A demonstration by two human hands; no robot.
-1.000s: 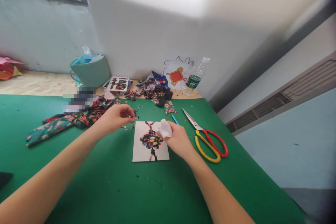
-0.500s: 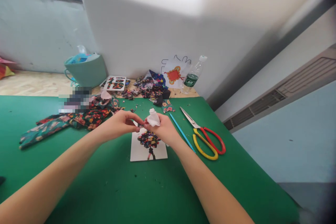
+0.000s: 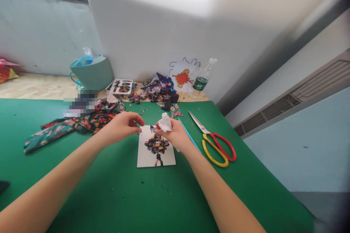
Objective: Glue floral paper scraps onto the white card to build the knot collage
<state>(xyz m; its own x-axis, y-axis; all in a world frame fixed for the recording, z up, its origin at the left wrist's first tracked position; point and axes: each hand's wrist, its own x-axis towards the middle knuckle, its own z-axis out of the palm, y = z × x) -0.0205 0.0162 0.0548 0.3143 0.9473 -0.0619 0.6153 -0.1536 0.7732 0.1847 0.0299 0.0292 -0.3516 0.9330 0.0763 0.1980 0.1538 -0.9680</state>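
A white card (image 3: 142,153) lies on the green table top between my hands. On it is a knot-shaped figure (image 3: 156,143) made of dark flowered cloth pieces, with two short tails below and a narrow strip above. My left hand (image 3: 124,125) is at the card's upper left corner, its thumb and forefinger apart with nothing visible between them. My right hand (image 3: 176,134) is over the card's upper right part, its fingertips beside the narrow strip. It is closed around a crumpled white tissue-like thing (image 3: 165,123) that sticks up from it.
Scissors (image 3: 216,145) with red and yellow handles and a blue pencil-like stick (image 3: 193,136) lie to the right. Flowered cloth (image 3: 93,120) lies left; cloth scraps (image 3: 158,89) are heaped behind. Further back stand a green mug-shaped container (image 3: 93,74), a knot picture (image 3: 182,78) and a bottle (image 3: 202,80).
My hands have moved apart from their meeting point above the card. The left thumb and forefinger have come away from the right fingertips, and the card's top shows more. The view has shifted slightly.
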